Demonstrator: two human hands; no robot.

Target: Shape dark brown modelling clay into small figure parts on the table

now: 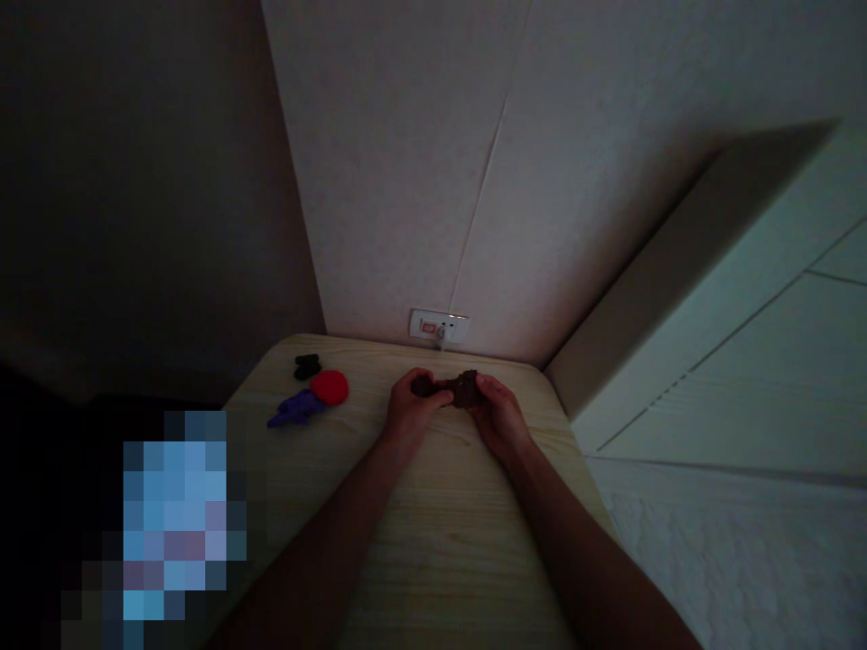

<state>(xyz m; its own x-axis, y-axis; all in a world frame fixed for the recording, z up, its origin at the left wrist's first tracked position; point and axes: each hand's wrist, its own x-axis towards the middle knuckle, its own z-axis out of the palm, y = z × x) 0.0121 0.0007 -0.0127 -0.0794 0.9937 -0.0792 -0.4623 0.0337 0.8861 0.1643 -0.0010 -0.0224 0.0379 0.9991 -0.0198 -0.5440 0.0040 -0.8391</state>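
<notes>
Above the far part of the wooden table, a dark brown lumpy piece sits between my two hands. It is too dim to tell what kind of thing it is. My left hand is closed around its left end, the thumb pointing right along it. From the other side, my right hand grips the thicker right end, with thumb and fingers pressed on its edge. Part of the piece is hidden by my fingers.
To the left lie a round red piece, a purple jagged piece touching it, and small black pieces. A wall socket with a plug is just behind the table. A pale cabinet stands right.
</notes>
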